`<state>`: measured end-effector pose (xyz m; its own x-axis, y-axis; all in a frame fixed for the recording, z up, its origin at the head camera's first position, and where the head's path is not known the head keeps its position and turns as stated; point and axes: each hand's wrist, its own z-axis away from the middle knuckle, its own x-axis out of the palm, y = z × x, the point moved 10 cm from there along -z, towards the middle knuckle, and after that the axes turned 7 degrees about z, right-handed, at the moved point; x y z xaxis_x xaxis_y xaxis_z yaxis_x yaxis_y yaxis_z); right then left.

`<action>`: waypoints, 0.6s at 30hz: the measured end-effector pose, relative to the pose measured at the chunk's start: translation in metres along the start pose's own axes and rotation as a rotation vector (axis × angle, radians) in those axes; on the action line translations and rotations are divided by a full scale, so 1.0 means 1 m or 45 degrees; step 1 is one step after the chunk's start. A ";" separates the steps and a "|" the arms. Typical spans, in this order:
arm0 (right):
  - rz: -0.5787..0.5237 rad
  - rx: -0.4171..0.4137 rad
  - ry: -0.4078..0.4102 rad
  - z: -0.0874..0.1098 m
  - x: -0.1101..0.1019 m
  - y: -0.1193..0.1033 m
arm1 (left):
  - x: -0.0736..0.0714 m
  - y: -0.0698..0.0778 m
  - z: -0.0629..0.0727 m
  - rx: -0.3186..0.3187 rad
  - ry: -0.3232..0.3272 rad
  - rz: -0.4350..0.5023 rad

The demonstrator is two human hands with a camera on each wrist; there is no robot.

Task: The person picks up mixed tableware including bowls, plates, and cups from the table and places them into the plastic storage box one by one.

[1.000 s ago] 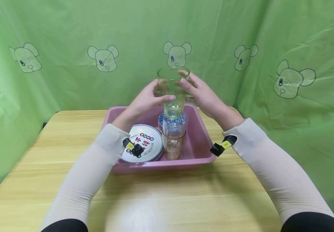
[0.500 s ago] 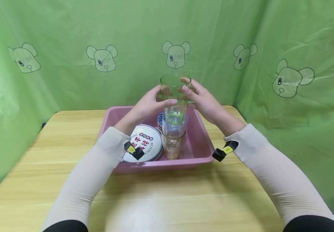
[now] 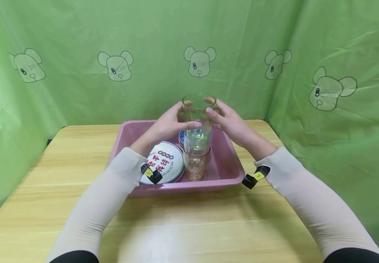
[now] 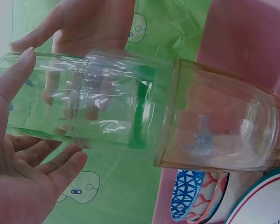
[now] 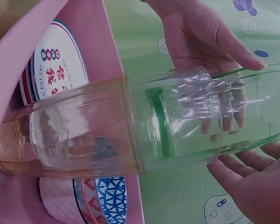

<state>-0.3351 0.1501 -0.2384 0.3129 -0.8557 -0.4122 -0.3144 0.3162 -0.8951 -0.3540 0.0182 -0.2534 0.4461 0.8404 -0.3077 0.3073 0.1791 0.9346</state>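
A tall green-tinted drinking glass (image 3: 196, 114) stands upright, its lower part inside a clear glass (image 3: 196, 147). That clear glass sits in an amber glass (image 3: 196, 171), forming one tower in the pink tub (image 3: 225, 171). My left hand (image 3: 169, 122) grips the green glass from the left, thumb along its near side. From the right, my right hand (image 3: 228, 120) holds the same glass near its rim. In both wrist views the fingers curve round the green glass (image 5: 266, 105), and its dark green base shows through the clear wall.
Left of the tower lies a stack of white plates (image 3: 164, 164) with red lettering. Patterned bowls (image 4: 196, 193) are stacked behind the glasses, mostly hidden in the head view. The tub stands on a wooden table (image 3: 189, 226), with a green curtain (image 3: 156, 87) behind.
Both hands have lowered the green glass, which has slid down deeper into the clear glass. The plates and tub stay where they were.
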 end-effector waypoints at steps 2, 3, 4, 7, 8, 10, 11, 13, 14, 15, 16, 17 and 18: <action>0.044 -0.007 -0.001 0.001 0.000 0.003 | 0.001 -0.002 0.001 -0.006 -0.011 -0.005; 0.060 -0.008 -0.004 0.001 0.000 0.004 | 0.002 -0.003 0.001 -0.006 -0.014 -0.005; 0.086 -0.007 -0.002 0.002 0.000 0.006 | 0.002 -0.005 0.001 -0.008 -0.018 -0.007; 0.156 -0.007 -0.001 0.003 -0.001 0.011 | 0.003 -0.009 0.003 -0.021 -0.030 -0.013; 0.164 -0.004 -0.002 0.004 0.000 0.012 | 0.004 -0.011 0.004 -0.024 -0.034 -0.011; 0.180 0.003 -0.002 0.006 0.000 0.015 | 0.006 -0.015 0.004 -0.031 -0.042 -0.006; 0.183 0.004 -0.009 0.007 0.001 0.017 | 0.007 -0.016 0.004 -0.035 -0.047 -0.006; 0.197 0.015 -0.006 0.009 0.002 0.020 | 0.009 -0.019 0.005 -0.037 -0.058 -0.003; 0.196 0.018 -0.009 0.010 0.003 0.021 | 0.010 -0.020 0.005 -0.035 -0.063 -0.006; 0.209 0.019 -0.008 0.010 0.003 0.022 | 0.011 -0.022 0.006 -0.036 -0.070 -0.010; 0.226 0.019 -0.005 0.011 0.003 0.023 | 0.011 -0.022 0.006 -0.036 -0.073 -0.019; 0.240 0.018 0.001 0.011 0.003 0.024 | 0.012 -0.023 0.007 -0.037 -0.076 -0.024; 0.253 0.019 0.006 0.012 0.003 0.025 | 0.012 -0.024 0.007 -0.039 -0.078 -0.027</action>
<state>-0.3312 0.1599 -0.2638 0.2421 -0.7776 -0.5803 -0.3562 0.4850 -0.7986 -0.3503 0.0203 -0.2810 0.4908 0.8036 -0.3366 0.2914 0.2127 0.9327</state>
